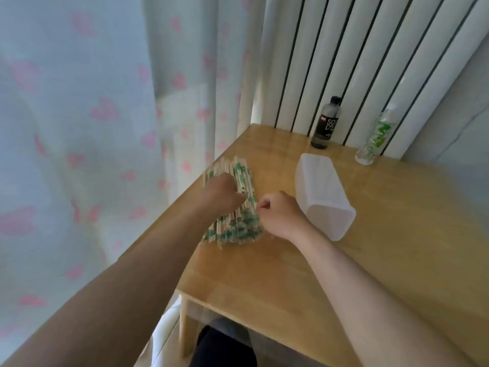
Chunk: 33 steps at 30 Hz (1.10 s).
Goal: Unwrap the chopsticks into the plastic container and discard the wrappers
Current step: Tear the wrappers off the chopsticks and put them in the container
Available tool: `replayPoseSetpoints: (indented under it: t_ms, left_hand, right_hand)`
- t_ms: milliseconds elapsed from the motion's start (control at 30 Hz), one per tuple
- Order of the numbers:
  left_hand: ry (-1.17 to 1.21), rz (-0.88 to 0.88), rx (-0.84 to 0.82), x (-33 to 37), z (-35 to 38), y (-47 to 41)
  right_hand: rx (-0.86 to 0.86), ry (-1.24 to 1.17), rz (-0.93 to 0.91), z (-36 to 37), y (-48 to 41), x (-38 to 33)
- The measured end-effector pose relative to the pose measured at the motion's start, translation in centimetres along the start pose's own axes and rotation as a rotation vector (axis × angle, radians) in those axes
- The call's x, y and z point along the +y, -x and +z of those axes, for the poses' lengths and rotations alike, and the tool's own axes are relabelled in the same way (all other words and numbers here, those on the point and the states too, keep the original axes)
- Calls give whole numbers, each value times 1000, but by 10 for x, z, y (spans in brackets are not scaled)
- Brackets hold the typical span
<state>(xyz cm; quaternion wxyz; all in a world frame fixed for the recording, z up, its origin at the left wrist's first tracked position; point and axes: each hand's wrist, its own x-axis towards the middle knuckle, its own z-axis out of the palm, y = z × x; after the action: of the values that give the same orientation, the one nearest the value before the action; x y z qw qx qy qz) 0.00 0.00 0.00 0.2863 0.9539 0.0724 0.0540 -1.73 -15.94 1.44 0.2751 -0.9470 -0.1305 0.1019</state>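
Am gripping chopsticks [244, 181] pile at table [291, 274] edge with left hand [221, 194]; right hand [280, 213] curled beside, grasp unclear. Container [322, 197] lying right. Sticks likely light, stiff; wrappers [239, 229] flimsy, so pinching ends.

A light wooden bench [264, 274] carries a pile of wrapped chopsticks [239, 176] at its left edge. A plastic container [321, 192] lies on its side mid-bench. A dark bottle [326, 125] and a clear bottle [375, 139] stand at the far edge.

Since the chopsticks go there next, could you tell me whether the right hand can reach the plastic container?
Probably yes: the right hand sits close beside the plastic container, with only bare table between them.
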Motion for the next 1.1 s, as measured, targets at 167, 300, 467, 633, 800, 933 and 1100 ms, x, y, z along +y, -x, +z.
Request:
replayPoseSetpoints:
  t_ms: [167,300,467,633,800,933,1100]
  left_hand:
    - [32,-53,-12,0,8,-20]
    - [8,-75,-43,5,15,-31]
    - [0,-140,-82,14,17,-35]
    - [188,-287,-136,15,11,-37]
    - [458,-423,-181,17,2,-37]
    - [644,-467,-195,24,-2,-35]
    - [690,-426,-183,29,-5,-28]
  right_hand:
    - [35,-66,-7,2,-8,6]
    - [40,-108,-24,4,-7,9]
    - [53,-142,-24,5,-7,16]
    - [79,-165,-30,3,-6,26]
    - [87,-192,-31,-4,1,27]
    - [95,-241,-38,-10,10,24]
    - [415,5,-194,-21,21,41]
